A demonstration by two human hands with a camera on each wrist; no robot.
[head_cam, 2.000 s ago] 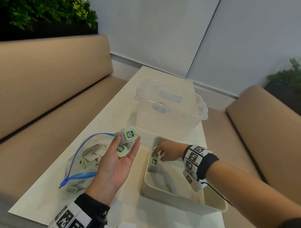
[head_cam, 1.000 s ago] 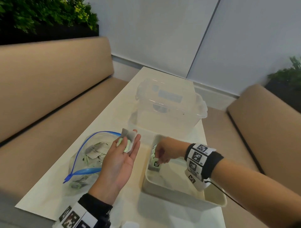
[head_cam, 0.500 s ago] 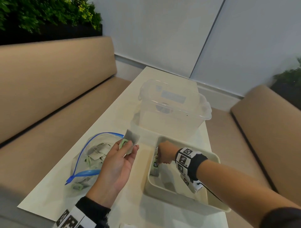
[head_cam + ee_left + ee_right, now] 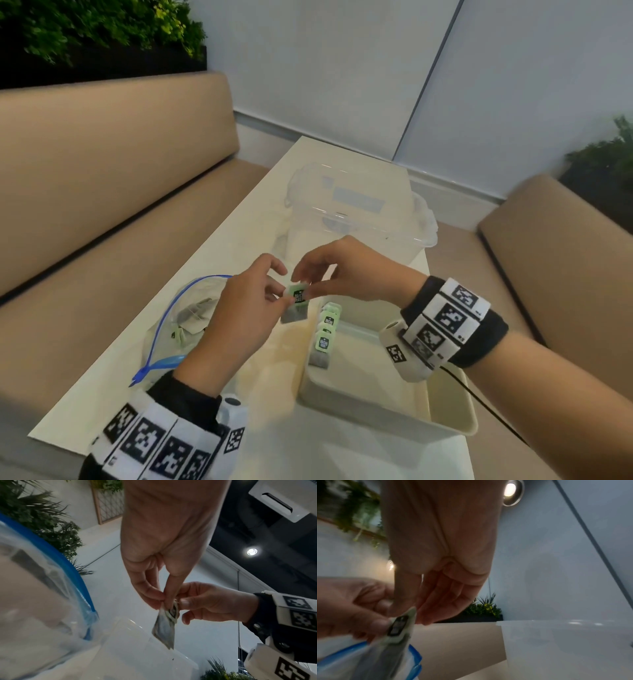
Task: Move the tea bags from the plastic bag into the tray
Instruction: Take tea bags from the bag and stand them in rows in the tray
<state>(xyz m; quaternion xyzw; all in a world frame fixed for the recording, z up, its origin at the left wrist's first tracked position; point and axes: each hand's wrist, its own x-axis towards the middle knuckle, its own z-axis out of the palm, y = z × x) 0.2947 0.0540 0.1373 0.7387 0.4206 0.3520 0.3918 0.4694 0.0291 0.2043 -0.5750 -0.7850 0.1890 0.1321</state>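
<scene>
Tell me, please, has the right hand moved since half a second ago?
Yes: the right hand has risen out of the tray and leftward to the tea bag.

Head view: high, looking down over the table (image 4: 346,171). Wrist views: low, close, facing up past each palm. All share the pinched tea bag (image 4: 297,305).

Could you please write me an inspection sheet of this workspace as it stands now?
Surface: pale table, between tan benches.
Job's things: tea bag held in the air by both hands; several tea bags standing in the tray; more in the open plastic bag.
Clutter: clear lidded tub behind the tray.
Grippers: left hand and right hand both pinch the same tea bag.
Cables: black cable from the right wristband.
Surroundings: planters, grey wall.
</scene>
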